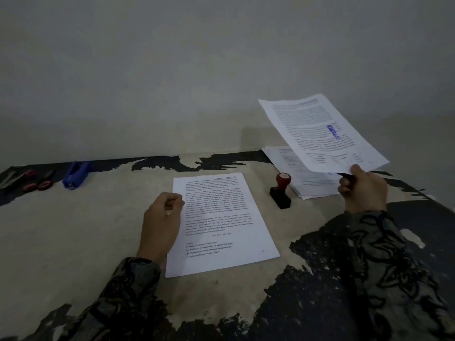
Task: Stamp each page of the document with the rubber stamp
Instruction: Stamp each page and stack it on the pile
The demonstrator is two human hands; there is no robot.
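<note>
Two hands over worn, peeling table, plain grey wall; right hand pinching stamped page, left hand curled, empty

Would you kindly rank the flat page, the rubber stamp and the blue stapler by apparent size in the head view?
1. flat page
2. rubber stamp and blue stapler: look alike in size; the stapler sits farther away, so unranked.

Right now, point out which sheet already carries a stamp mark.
The sheet held up by the right hand: it bears a blue mark. The page before the person shows none.
</note>
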